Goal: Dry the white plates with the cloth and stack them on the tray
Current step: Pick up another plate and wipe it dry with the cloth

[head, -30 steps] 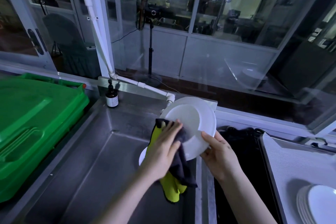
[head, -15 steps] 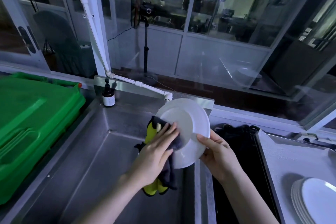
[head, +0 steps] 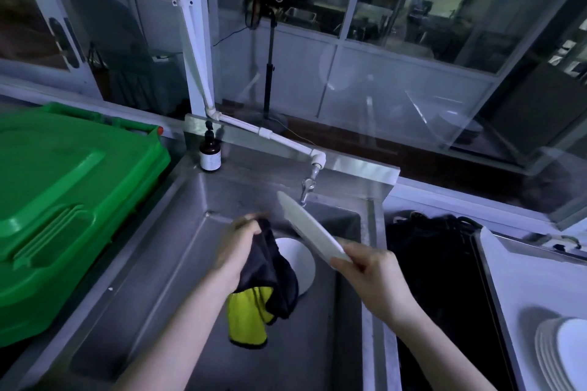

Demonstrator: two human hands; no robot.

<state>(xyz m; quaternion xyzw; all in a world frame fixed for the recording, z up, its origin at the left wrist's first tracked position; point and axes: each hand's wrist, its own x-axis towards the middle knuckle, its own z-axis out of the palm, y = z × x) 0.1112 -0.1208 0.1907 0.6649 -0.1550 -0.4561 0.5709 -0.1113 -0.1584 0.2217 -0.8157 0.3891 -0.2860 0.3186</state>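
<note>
Steel sink [head: 152, 279], glass wall [head: 397, 41] | R hand [head: 371, 276] grips plate [head: 308, 228] | L hand [head: 238, 244] grips cloth [head: 266, 267]

Left hand [head: 239, 247] and right hand [head: 374, 274] bare; forearms bare.

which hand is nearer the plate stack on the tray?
Right. The right hand, holding a plate by its rim, is left of the plate stack; the left hand, gripping the cloth, is farther left over the sink.
</note>
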